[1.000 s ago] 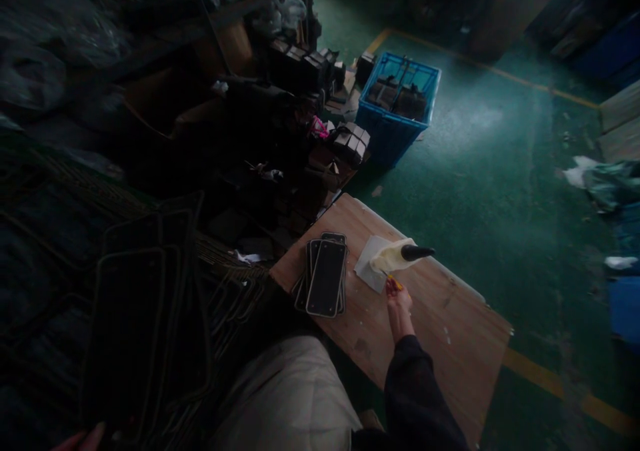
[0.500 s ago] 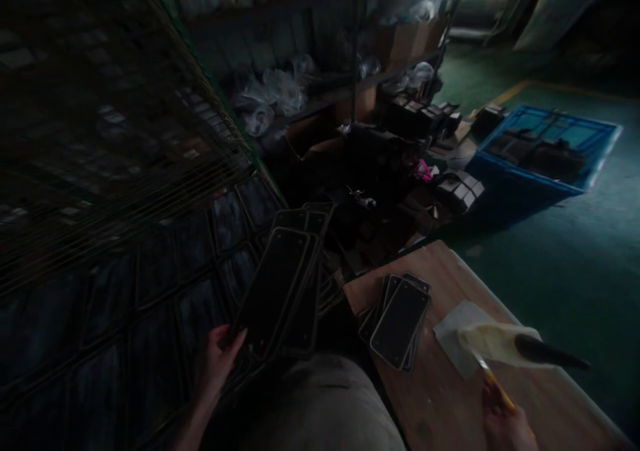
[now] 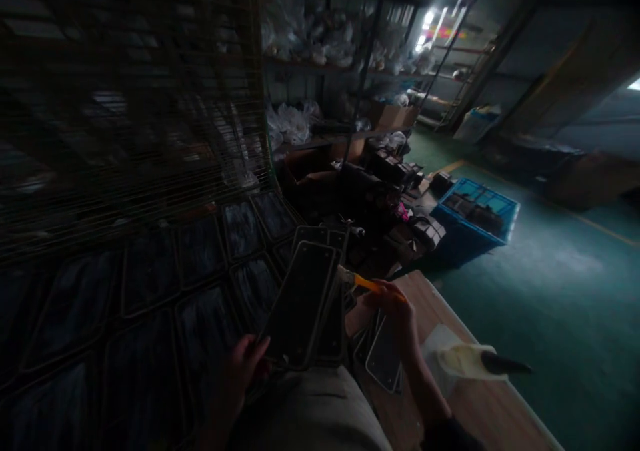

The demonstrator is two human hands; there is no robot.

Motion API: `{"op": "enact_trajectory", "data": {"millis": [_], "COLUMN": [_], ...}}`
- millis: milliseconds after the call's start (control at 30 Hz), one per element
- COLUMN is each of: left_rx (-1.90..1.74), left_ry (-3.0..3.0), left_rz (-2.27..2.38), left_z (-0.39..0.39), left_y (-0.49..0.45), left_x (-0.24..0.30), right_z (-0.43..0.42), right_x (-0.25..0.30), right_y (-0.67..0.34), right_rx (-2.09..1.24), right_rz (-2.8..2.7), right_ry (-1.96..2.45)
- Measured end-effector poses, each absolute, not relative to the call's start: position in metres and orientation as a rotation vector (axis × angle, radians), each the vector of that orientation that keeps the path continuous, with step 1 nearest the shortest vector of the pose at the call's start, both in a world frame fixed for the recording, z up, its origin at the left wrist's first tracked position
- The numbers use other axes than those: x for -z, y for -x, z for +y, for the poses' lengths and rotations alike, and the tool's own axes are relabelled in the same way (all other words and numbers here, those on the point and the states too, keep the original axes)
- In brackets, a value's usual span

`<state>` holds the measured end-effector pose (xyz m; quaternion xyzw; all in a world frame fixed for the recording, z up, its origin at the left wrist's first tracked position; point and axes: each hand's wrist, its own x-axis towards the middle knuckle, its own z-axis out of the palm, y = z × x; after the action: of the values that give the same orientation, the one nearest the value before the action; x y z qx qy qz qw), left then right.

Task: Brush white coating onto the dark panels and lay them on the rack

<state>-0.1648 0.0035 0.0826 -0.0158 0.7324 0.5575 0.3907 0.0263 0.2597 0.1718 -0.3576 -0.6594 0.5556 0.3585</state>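
Left hand (image 3: 240, 371): grip clamped on the lower end of a fan of dark panels (image 3: 300, 304). These are flat rounded rectangles with pale rims, held over the lap and tilted up toward 1 o'clock. Right hand (image 3: 397, 314): grip closed on a yellow-handled tool (image 3: 373, 284), whose pale tip sits at the fan's upper right edge. Contact cannot be told in the gloom. Any marking on the panels is too dark to read. At 5 o'clock of the fan, a second stack of panels (image 3: 383, 361) lies on the wooden bench (image 3: 480, 411), partly behind the right wrist. At 3 o'clock of that stack, a cream bottle (image 3: 465, 361) with a black nozzle lies on a white sheet (image 3: 435, 344). At 9 o'clock, a wire rack (image 3: 125, 138) carries rows of like panels. At 1 o'clock, a blue crate (image 3: 460, 241) stands on the green floor. Beyond it, shelves (image 3: 325, 44) hold plastic bags.
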Motion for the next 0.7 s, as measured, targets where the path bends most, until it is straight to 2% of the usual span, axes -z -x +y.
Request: {"op": "enact_trajectory", "data": {"millis": [167,400,700], "left_rx": [-1.484,-1.557,-1.574], "left_ry": [-0.042,-0.050,-0.072], "left_rz": [1.687,1.528,1.484], "left_z": [0.002,-0.004,-0.007], "left_y": [0.161,0.160,0.162], "left_x": [-0.061,-0.043,-0.054], "right_z": [0.249,0.259,0.246], "right_x": [-0.180,-0.196,-0.184], "right_y": [0.032,0.065,0.065], "right_rx": [-1.061,-0.645,-0.589], "right_rz": [-2.228,-2.497,-2.722], "right_ry": [0.774,0.670,0.625]}}
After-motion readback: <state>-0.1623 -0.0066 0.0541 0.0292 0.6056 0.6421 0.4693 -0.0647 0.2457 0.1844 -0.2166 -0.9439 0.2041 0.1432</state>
